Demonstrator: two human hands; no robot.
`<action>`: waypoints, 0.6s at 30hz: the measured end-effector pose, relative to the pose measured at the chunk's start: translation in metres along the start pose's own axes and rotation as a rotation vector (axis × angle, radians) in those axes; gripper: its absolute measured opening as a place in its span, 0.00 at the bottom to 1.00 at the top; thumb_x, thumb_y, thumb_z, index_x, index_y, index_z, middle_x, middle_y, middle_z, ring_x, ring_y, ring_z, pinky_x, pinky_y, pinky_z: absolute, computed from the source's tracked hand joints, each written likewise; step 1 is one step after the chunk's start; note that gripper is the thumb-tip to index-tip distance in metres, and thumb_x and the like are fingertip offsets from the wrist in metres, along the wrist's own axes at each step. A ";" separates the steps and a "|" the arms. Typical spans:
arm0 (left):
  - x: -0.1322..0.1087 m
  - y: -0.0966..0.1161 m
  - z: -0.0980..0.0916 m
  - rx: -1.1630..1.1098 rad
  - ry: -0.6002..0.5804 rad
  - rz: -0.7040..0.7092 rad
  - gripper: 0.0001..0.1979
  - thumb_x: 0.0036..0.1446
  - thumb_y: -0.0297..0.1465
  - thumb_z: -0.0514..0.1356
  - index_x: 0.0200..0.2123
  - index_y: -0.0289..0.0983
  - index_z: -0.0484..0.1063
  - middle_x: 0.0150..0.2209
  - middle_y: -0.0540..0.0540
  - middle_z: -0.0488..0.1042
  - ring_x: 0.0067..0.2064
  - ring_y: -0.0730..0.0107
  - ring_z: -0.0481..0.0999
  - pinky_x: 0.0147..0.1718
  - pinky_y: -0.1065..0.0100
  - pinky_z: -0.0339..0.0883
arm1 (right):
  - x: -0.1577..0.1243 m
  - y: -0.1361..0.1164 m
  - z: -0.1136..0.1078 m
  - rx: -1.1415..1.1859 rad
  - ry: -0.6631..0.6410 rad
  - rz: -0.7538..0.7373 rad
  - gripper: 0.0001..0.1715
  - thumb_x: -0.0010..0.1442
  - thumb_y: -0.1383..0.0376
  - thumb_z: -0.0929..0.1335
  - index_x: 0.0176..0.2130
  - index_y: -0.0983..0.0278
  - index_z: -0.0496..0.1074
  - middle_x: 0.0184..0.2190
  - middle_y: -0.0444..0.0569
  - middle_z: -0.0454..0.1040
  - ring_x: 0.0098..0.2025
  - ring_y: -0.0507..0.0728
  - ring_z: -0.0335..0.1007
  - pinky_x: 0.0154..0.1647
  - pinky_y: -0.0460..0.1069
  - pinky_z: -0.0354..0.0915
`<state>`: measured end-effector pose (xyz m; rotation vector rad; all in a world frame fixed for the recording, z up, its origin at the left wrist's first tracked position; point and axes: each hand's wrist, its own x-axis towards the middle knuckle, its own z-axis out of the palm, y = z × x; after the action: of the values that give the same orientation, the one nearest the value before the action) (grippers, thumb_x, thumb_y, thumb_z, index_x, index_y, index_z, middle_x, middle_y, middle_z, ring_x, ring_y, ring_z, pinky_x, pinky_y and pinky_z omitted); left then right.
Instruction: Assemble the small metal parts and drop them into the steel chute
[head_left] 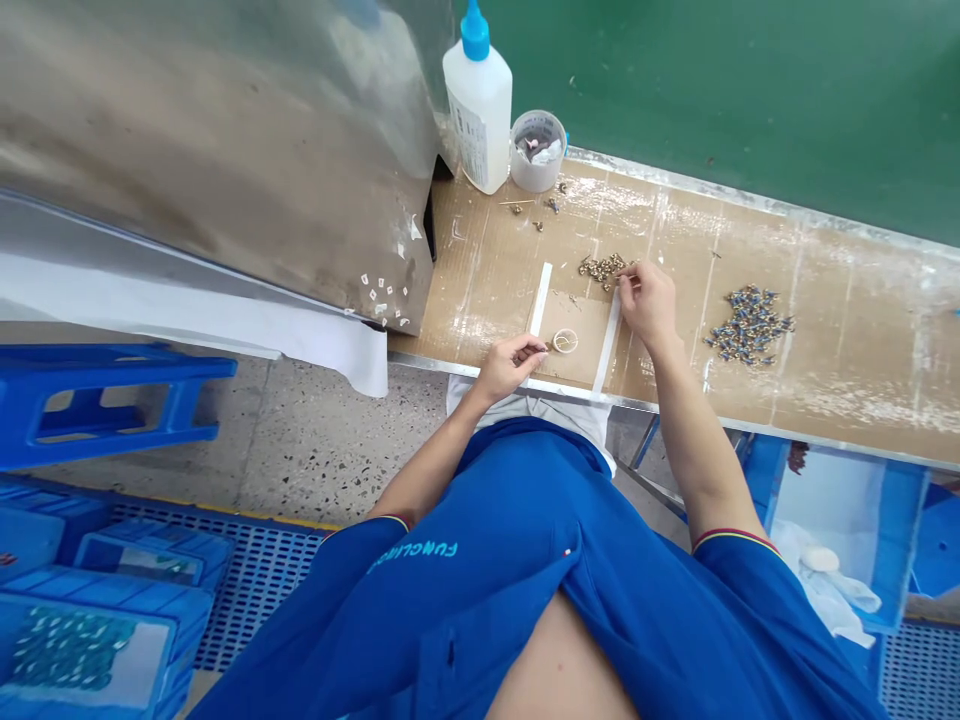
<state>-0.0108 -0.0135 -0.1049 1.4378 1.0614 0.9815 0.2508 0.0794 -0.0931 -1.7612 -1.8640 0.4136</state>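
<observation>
My left hand [512, 366] is closed in a pinch at the front of the table, beside a small round white dish [565, 341]. A tiny dark item seems to show at its fingertips, too small to name. The dish holds something pale with a thin curved line in it. Farther right, my right hand [648, 300] has thumb and fingers pressed together at the edge of a heap of small brass-coloured metal parts [598, 270]. What it grips is too small to make out. Two white strips [540, 300] run on either side of the dish.
A heap of blue-and-brass parts [750, 325] lies to the right on the cardboard [832, 300]. At the back stand a blue-capped bottle [480, 120] and a tub of scraps [538, 165]. A metal box [300, 150] borders the left. Blue crates [105, 620] and a stool [112, 395] stand below.
</observation>
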 end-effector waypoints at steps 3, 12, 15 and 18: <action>-0.001 0.006 -0.002 -0.012 0.035 0.009 0.08 0.59 0.34 0.63 0.34 0.34 0.76 0.30 0.46 0.79 0.30 0.72 0.77 0.30 0.73 0.70 | -0.010 -0.005 -0.003 0.174 0.049 0.108 0.03 0.59 0.67 0.66 0.32 0.61 0.70 0.29 0.47 0.75 0.32 0.55 0.71 0.39 0.52 0.70; 0.004 0.044 -0.010 0.112 0.072 0.250 0.08 0.64 0.33 0.62 0.37 0.35 0.78 0.31 0.46 0.77 0.32 0.73 0.74 0.31 0.72 0.68 | -0.067 -0.064 -0.022 0.551 -0.033 0.241 0.07 0.60 0.59 0.70 0.36 0.61 0.71 0.29 0.44 0.72 0.30 0.52 0.68 0.32 0.48 0.67; 0.004 0.056 -0.008 0.143 0.049 0.293 0.10 0.66 0.35 0.62 0.37 0.35 0.79 0.31 0.46 0.78 0.30 0.74 0.73 0.30 0.71 0.67 | -0.085 -0.092 -0.031 0.660 -0.075 0.218 0.14 0.61 0.53 0.71 0.39 0.60 0.73 0.32 0.45 0.74 0.32 0.53 0.71 0.33 0.49 0.70; 0.004 0.063 -0.006 0.168 0.049 0.318 0.12 0.66 0.38 0.62 0.36 0.35 0.79 0.30 0.46 0.78 0.30 0.74 0.73 0.31 0.70 0.67 | -0.095 -0.113 -0.035 0.782 -0.068 0.197 0.18 0.61 0.48 0.72 0.39 0.59 0.74 0.33 0.46 0.76 0.35 0.53 0.73 0.38 0.50 0.73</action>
<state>-0.0094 -0.0120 -0.0415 1.7663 0.9866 1.1786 0.1788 -0.0300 -0.0173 -1.3782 -1.2893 1.1126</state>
